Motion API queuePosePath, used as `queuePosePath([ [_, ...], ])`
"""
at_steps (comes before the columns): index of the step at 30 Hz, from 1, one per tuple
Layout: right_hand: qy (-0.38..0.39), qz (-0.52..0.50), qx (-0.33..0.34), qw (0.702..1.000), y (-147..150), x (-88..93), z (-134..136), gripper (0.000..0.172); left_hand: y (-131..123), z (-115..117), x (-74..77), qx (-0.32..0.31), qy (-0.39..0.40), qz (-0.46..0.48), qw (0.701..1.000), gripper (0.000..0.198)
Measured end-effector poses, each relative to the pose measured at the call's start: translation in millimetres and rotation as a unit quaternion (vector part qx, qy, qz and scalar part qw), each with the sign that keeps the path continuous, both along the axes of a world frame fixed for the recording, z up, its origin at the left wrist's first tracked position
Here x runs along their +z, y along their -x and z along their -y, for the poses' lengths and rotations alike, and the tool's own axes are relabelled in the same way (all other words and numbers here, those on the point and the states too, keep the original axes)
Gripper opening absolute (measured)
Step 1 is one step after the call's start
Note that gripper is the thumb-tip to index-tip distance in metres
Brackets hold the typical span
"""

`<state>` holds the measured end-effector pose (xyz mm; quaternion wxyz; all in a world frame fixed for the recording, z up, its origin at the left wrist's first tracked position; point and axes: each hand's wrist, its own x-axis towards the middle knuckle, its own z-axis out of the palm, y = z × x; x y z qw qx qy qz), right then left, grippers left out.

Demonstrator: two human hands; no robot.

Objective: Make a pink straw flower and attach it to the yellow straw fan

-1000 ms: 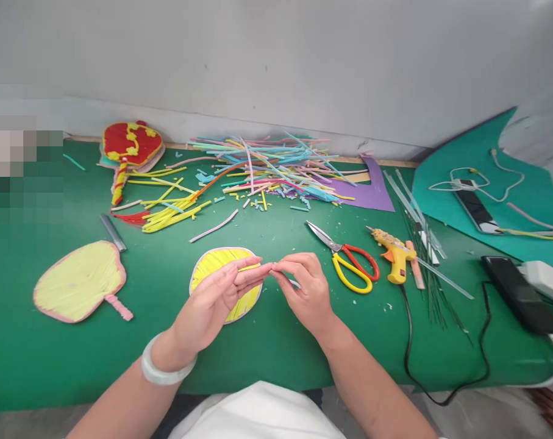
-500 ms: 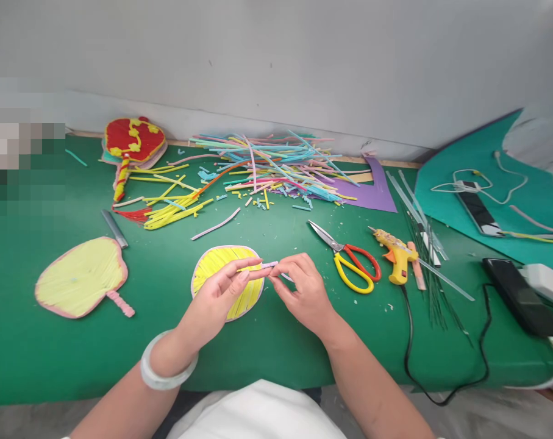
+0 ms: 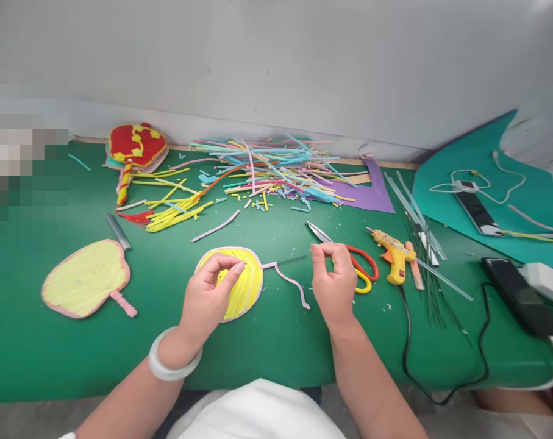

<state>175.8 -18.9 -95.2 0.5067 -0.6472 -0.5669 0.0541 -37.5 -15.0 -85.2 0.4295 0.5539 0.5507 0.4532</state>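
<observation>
One yellow fan point(image 3: 239, 286) flat on green table point(image 3: 276, 341), pink strip point(image 3: 288, 279) trailing from its edge. Left hand point(image 3: 210, 299) pinches above fan; right hand point(image 3: 333, 283), loosely curled and empty, over one scissors point(image 3: 349, 259). Earlier both hands met at strip; now separated.

Craft workbench: green felt table point(image 3: 267, 341), glue gun point(image 3: 396, 256), scissors point(image 3: 349, 259), coloured strip scraps point(image 3: 267, 167).

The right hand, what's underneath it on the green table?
Under the right hand lie the scissors with red and yellow handles; their blades stick out past the fingers. The hand covers most of the yellow handle, so contact is unclear.
</observation>
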Motion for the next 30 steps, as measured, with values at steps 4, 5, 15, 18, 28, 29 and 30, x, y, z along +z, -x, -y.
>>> queuePosePath([
  [4,0.069,0.061,0.063,0.994,-8,-4.2,-5,0.01,-9,-9,-7.0,-0.092,-0.123,-0.198,0.968,0.013],
  [5,0.112,0.094,0.094,0.985,-7,-5.4,-4,0.008,-13,-12,-7.5,-0.124,-0.148,-0.245,0.95,0.014],
  [15,0.264,0.27,0.191,0.906,1,-12.6,3,0.009,-47,-39,-6.2,-0.26,-0.229,-0.547,0.762,0.014],
  [18,0.254,0.259,0.188,0.913,1,-13.4,3,0.005,-49,-41,-10.8,-0.265,-0.227,-0.543,0.763,0.018],
  [28,0.124,0.266,0.173,0.94,7,2.4,20,0.015,-32,-37,13.5,-0.267,-0.205,-0.411,0.847,0.019],
  [29,0.107,0.271,0.17,0.942,9,8.6,24,0.017,-29,-34,16.9,-0.261,-0.219,-0.403,0.849,0.02],
  [30,0.092,0.276,0.168,0.942,11,15.4,29,0.018,-27,-30,20.3,-0.255,-0.231,-0.395,0.852,0.021],
])
